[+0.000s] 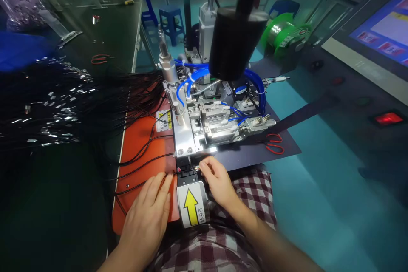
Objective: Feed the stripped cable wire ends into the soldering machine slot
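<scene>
A glossy arrow label is lying nearest me. Behind it, the left hand [146,206] is resting flat-fingered at the thin black cable [181,172]; whether its grip is closing, I can't tell. The right hand [220,182] is pinching the cable's bright end over the dark track. It's looking light, bendy, best held just behind the tip. Farther off, blocky silver machinery [219,121] is carrying smooth blue tubes [199,75].

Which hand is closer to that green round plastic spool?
Right. The right hand is below and left of the green round plastic spool in view; the left hand is lower and farther left.
</scene>
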{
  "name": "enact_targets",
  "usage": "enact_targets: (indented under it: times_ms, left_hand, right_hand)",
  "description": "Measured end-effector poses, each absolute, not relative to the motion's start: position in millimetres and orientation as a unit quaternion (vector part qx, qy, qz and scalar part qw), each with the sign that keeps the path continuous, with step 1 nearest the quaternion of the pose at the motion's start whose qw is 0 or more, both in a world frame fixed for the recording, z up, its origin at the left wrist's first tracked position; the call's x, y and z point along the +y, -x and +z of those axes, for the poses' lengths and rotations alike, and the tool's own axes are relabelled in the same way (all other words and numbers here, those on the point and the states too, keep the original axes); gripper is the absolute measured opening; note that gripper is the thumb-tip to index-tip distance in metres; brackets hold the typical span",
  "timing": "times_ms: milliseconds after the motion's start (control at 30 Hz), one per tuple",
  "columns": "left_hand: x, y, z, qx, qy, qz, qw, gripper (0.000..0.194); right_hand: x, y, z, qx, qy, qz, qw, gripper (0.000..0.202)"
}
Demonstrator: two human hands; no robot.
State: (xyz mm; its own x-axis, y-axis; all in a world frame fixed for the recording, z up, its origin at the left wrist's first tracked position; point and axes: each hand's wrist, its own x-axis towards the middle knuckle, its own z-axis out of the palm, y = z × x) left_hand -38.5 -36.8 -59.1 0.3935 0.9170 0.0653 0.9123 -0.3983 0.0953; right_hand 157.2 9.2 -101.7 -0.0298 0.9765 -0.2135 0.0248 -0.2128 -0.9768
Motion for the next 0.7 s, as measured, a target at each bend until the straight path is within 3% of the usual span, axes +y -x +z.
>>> enact_targets:
  times_ms: [700]
  left_hand:
    - [-26,38,-62,0.57,-0.819,0.063,0.022,0.041]
  right_hand:
    - [-11,-187,-120,-0.357,0.581,0.575,0.452,0.038]
